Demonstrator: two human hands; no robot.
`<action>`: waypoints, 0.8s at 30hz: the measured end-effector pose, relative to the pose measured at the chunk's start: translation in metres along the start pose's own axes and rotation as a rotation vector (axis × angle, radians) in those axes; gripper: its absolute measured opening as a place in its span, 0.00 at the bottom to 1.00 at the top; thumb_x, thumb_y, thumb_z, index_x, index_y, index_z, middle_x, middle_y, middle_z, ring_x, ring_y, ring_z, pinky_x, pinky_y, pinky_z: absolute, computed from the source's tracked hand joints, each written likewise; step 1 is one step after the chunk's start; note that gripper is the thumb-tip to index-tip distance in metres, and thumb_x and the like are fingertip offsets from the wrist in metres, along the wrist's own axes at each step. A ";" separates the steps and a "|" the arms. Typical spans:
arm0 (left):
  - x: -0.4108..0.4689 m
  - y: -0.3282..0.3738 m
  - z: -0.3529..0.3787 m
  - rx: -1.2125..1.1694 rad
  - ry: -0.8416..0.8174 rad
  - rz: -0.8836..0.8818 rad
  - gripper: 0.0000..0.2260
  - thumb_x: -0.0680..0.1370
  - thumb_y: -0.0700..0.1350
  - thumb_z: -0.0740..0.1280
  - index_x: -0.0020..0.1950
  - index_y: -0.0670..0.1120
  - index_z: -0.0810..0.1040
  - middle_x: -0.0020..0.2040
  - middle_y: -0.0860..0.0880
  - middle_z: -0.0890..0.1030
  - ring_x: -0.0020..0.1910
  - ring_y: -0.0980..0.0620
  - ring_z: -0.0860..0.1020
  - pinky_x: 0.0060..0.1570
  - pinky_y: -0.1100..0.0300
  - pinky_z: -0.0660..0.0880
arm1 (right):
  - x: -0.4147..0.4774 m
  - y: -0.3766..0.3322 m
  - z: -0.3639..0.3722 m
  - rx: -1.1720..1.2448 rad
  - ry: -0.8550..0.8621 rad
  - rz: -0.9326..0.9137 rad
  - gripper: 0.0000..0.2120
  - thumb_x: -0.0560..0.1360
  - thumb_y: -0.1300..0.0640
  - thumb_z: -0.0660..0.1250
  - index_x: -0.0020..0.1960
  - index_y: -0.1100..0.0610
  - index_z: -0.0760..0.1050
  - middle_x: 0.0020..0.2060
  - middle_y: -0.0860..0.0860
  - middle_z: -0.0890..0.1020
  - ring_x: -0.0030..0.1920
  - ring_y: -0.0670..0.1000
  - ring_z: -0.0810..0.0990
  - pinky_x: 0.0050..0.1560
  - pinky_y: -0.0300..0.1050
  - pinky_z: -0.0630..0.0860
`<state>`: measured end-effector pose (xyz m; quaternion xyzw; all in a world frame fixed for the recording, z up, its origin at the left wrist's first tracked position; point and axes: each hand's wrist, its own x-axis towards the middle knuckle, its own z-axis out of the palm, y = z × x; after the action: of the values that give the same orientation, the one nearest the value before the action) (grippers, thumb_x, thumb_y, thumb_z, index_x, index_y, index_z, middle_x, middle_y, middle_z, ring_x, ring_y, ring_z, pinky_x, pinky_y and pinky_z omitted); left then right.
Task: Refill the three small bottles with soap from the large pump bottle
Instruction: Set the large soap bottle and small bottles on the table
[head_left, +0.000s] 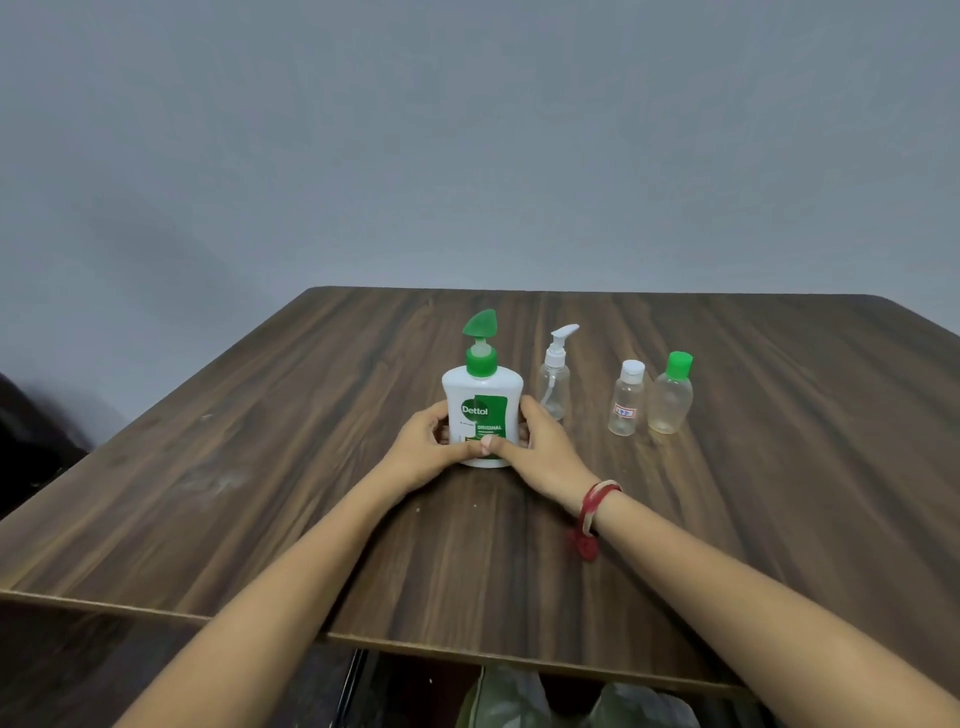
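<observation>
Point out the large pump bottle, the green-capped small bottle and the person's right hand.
large pump bottle (491, 411): head view, on its green label.
green-capped small bottle (671, 401): head view, on its clear body.
right hand (546, 448): head view, on its back.

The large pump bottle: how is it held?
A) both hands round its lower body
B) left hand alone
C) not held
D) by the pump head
A: the left hand and the right hand both grip the lower body of the large pump bottle, upright on the table.
</observation>
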<state>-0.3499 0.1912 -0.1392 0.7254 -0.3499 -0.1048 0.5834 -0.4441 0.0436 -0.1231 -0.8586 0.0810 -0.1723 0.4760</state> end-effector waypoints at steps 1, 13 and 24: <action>-0.001 0.000 0.001 -0.003 -0.005 0.003 0.23 0.61 0.52 0.77 0.54 0.48 0.79 0.50 0.50 0.85 0.50 0.54 0.82 0.49 0.64 0.76 | -0.002 0.000 -0.001 0.005 -0.010 -0.001 0.21 0.67 0.51 0.72 0.56 0.58 0.71 0.53 0.56 0.79 0.53 0.54 0.78 0.56 0.56 0.75; -0.015 0.008 0.010 -0.027 0.016 0.025 0.22 0.62 0.52 0.76 0.53 0.49 0.79 0.50 0.54 0.85 0.50 0.54 0.82 0.49 0.65 0.76 | -0.008 0.010 -0.007 0.183 -0.082 0.001 0.19 0.71 0.59 0.72 0.59 0.61 0.71 0.57 0.57 0.80 0.55 0.52 0.80 0.58 0.47 0.77; -0.015 0.002 0.008 0.074 0.077 0.019 0.22 0.64 0.55 0.75 0.55 0.50 0.79 0.50 0.53 0.84 0.51 0.55 0.82 0.54 0.58 0.76 | -0.010 0.014 -0.023 0.184 0.451 0.014 0.19 0.73 0.55 0.71 0.60 0.59 0.72 0.56 0.54 0.71 0.48 0.46 0.75 0.55 0.40 0.74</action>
<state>-0.3659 0.1939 -0.1433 0.7467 -0.3379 -0.0583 0.5700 -0.4616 0.0215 -0.1261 -0.7508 0.1754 -0.3631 0.5231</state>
